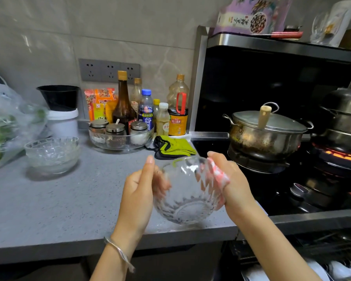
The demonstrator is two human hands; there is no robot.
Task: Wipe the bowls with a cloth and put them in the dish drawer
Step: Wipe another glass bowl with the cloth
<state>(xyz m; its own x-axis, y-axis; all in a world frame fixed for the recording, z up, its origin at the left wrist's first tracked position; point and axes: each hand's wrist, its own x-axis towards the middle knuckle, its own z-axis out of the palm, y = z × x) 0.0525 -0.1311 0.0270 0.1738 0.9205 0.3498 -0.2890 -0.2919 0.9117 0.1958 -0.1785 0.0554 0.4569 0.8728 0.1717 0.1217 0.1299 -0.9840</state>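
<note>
A clear cut-glass bowl [187,191] hangs above the front of the grey counter [59,205], held between both hands. My left hand [139,191] grips its left rim, thumb up. My right hand [229,179] holds the right side and presses a pink-and-white cloth [218,172] against the rim. A stack of matching glass bowls [52,154] stands on the counter at the left. The dish drawer [320,258] shows at the bottom right, below the stove, with white dishes in it.
Sauce bottles [142,104] and a glass tray of spice jars [120,134] line the wall. A green-and-black cloth [173,148] lies behind the bowl. A steel pot [265,130] and a steamer [342,118] sit on the stove, one burner lit. A bag of greens [6,126] lies at the left.
</note>
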